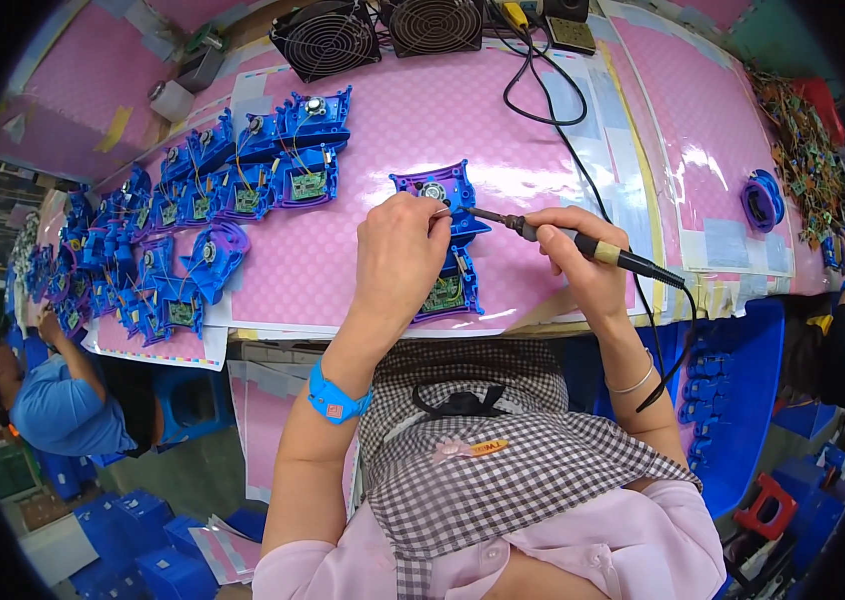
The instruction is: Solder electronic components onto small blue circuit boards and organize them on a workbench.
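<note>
An open blue plastic housing (461, 182) lies in front of me, a round speaker (433, 192) set in its upper half. Its lower half carries a green circuit board (445, 292) and is partly covered by my left hand (401, 252). That hand is closed in a pinch over the housing, a thin wire at its fingertips. My right hand (588, 262) is wrapped round a soldering iron (593, 247). The iron's tip points left and reaches the housing just below the speaker, close to my left fingertips; exact contact is too small to tell.
Rows of similar blue housings (248, 190) with boards and wires cover the table's left. Two fans (328, 40) stand at the back. A black cable (583, 165) crosses the right side. Far right lie a blue ring-shaped part (763, 200) and heaped circuit boards (803, 140). Co-workers sit on both sides.
</note>
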